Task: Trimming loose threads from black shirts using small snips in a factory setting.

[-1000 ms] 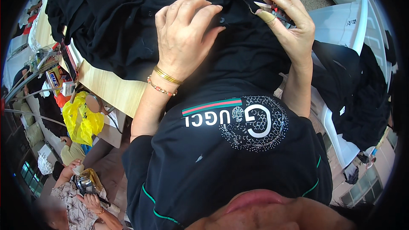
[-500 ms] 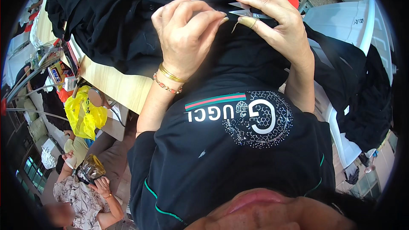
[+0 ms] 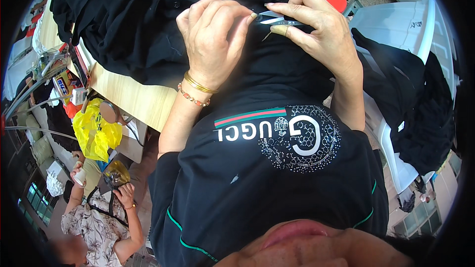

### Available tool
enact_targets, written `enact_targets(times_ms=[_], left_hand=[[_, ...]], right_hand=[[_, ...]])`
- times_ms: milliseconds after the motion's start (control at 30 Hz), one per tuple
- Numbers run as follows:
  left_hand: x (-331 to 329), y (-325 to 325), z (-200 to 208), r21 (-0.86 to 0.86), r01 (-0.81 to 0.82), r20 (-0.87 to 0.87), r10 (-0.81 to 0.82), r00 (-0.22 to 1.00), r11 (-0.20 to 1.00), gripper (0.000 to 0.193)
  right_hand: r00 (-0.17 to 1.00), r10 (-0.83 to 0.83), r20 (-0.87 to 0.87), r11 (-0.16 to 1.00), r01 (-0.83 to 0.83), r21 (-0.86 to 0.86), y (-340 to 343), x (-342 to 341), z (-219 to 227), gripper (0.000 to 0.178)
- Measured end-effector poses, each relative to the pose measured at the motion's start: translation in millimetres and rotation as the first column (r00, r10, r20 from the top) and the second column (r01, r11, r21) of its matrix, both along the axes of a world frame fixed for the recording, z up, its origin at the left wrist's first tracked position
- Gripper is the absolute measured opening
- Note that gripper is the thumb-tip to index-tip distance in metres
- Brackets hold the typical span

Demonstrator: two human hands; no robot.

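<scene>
L hand (image 3: 215,39) pinched, R hand (image 3: 324,32) curled rd snips (image 3: 284,22)

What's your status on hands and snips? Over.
Left fingers pinched, contents unclear. Right fingers holding snips, blades parted, over black cloth. Loose thread near snips.

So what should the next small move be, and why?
Probably edge the small scissors slightly left, short of skin: the right hand holds them with blades apart, tips toward the left hand, whose thumb and finger pinch together over the black cloth.
</scene>
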State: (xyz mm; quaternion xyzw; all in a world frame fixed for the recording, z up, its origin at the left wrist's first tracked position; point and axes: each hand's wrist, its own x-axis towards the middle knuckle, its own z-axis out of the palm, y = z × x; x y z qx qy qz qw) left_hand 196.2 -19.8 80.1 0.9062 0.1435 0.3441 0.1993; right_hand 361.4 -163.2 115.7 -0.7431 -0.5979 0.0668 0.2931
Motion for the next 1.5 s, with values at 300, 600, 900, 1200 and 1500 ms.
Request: enact_targets(times_ms=[300, 600, 900, 1200, 1500], left_hand=[[-2, 0, 7, -0.002, 0.014, -0.032, -0.014, 0.999, 1.0, 0.008], [-3, 2, 3, -0.116, 0.042, -0.013, -0.044, 0.999, 0.992, 0.016], [7, 6, 10, 0.164, 0.015, -0.203, 0.019, 0.979, 0.986, 0.033], [4, 23, 31, -0.905, 0.187, 0.144, -0.14, 0.98, 0.382, 0.023], [4, 17, 37, -0.939, 0.252, 0.241, -0.077, 0.968, 0.235, 0.024]], right_hand=[[0.994, -0.009, 0.113, 1.0, 0.007, 0.02, 9, -7, -1, 0.026], [0.997, -0.041, 0.06, 0.997, 0.036, 0.072, 9, -4, -4, 0.027], [0.874, -0.073, -0.48, 0.974, 0.166, 0.155, 9, 15, -18, 0.029], [0.98, -0.068, -0.185, 0.894, 0.142, 0.424, 8, 16, 14, 0.036], [0.999, 0.026, 0.018, 0.915, -0.031, 0.402, 22, -4, 4, 0.044]])
